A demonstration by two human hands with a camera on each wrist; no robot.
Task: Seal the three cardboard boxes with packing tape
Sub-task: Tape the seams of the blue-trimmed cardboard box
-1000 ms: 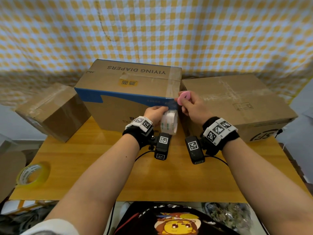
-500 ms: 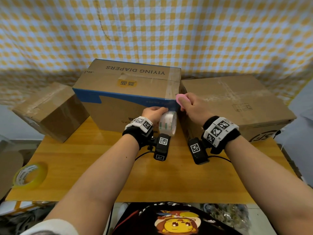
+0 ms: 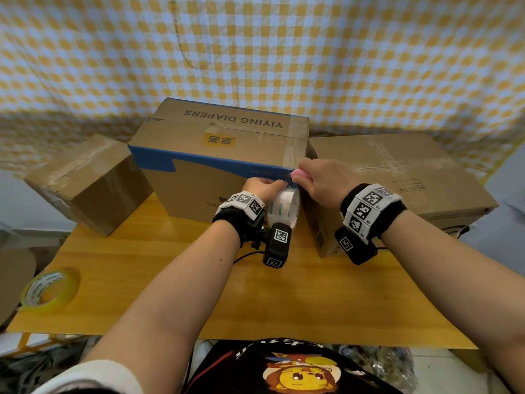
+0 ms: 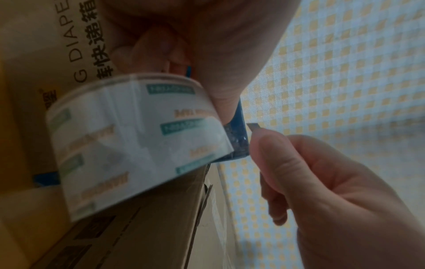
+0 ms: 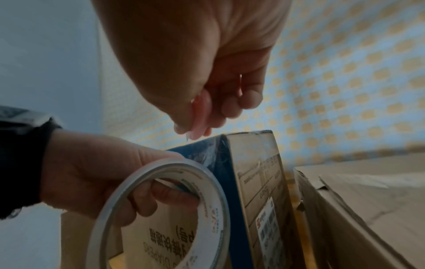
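- A person's left hand [image 3: 262, 186] grips a clear roll of packing tape printed in teal and orange [image 3: 285, 207], fingers curled through its core, against the front face of the tall brown cardboard box with a blue band [image 3: 218, 155], at that box's upper right corner.
- The right hand [image 3: 319, 182] pinches a small pink plastic cutter [image 3: 298, 174] with a short metal blade [image 4: 253, 126], tip just beside the same blue corner; whether the blade touches the tape cannot be told.
- A glossy strip of clear tape [image 3: 295, 143] crosses the tall box's top near its right edge and wraps over the blue corner, where the film looks wrinkled.
- The tall box, marked "YIYING DIAPERS", stands at the middle of the far edge of the smooth yellow wooden table [image 3: 199, 294].
- A wide, low brown cardboard box [image 3: 412, 177] sits touching or just beside it on the right, with crossed clear tape strips on its matte top and a torn edge facing the tall box.
- A smaller plain brown cardboard box [image 3: 85, 183], taped along its top, sits tilted at the table's far left corner, overhanging the edge.
- A yellow-tinted roll of tape with a white printed core [image 3: 49, 290] lies flat near the front left corner.
- A yellow-and-white checked cloth [image 3: 284, 52] hangs behind the boxes, lightly creased.
- Both wrists wear black bands with square-patterned markers and black camera units.
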